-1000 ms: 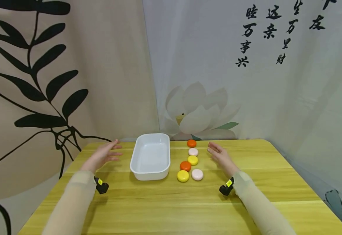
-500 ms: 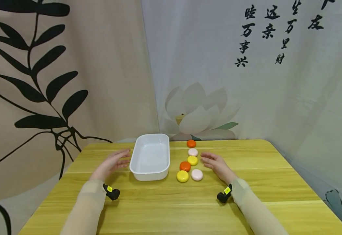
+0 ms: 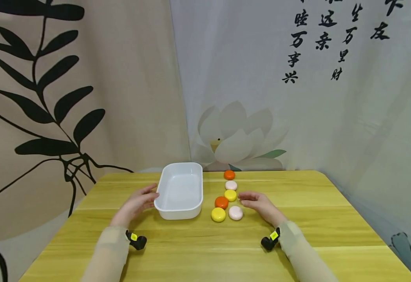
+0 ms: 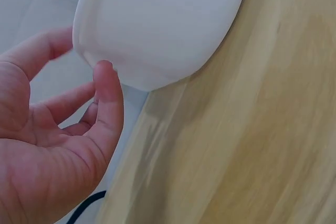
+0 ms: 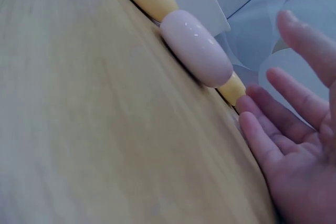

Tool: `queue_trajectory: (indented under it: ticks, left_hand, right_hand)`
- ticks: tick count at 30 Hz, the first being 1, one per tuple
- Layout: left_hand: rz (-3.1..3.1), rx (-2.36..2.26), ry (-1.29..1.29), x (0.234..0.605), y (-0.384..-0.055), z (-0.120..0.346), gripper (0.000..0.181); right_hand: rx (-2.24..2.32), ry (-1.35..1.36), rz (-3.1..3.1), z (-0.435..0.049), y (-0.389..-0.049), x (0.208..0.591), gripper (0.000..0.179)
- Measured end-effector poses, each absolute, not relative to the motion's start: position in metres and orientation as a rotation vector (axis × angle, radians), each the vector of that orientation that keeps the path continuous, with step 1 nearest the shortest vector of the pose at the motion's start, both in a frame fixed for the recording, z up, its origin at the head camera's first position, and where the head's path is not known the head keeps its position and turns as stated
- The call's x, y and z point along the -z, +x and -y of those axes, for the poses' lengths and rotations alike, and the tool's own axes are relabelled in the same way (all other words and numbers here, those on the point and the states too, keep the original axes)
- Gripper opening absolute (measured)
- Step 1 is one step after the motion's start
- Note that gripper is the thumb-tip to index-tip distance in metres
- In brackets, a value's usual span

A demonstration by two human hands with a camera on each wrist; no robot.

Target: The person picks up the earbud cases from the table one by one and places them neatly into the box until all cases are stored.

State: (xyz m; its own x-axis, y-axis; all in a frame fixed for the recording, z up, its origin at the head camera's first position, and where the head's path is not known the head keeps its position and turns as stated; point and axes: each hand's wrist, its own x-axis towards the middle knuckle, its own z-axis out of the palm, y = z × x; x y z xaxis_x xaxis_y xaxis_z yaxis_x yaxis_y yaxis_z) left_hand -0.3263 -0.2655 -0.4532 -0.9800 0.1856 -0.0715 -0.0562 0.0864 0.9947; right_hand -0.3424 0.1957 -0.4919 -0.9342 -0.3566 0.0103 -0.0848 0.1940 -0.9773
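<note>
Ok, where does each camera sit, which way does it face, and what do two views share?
Head: on the head, facing forward and down at the table, white tray and discs; sleeves, left hand and right hand show.
Left wrist: on that wrist, facing the white tray; only the left hand shows.
Right wrist: on that wrist, facing discs low along the table; only the right hand shows.
Head and left wrist both show the white tray.

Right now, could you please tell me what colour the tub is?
The tub is white, showing best in the head view.
</note>
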Motion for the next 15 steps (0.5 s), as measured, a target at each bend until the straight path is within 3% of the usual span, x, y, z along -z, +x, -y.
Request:
queue_trajectory:
  ticks: [10,15]
  left_hand:
    - [-2.174,-2.053,0.165,0.4543,-0.3284,0.2596,0.060]
    - [-2.183,-2.071,0.133,0.4564,-0.3313,0.2594,0.058]
  right_hand:
    - [1.766,-0.698,-2.239,-0.1996,-0.3427,0.4953,0.053]
    - [1.744,-0.685,-2.245,-0.1984,-0.3420,0.4943,0.054]
